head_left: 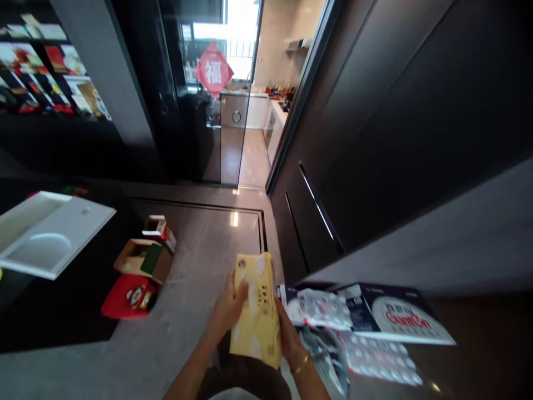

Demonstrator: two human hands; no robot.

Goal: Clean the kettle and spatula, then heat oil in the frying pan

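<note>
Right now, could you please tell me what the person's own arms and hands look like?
The left hand and right hand are both ungloved, and no sleeves are in view. A thin gold-coloured bracelet circles the right wrist; none shows on the left.

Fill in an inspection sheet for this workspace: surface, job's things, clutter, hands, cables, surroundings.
Surface: grey floor, shiny, with a dark border line.
Job's things: yellow packet, printed, held in both hands.
Clutter: open brown box and red item at left; clear plastic packs and printed carton at right.
Hands: left hand and right hand grip opposite sides of the packet.
Cables: nothing seen.
Surroundings: glass door bearing a red sign; dark cabinets at right.
</note>
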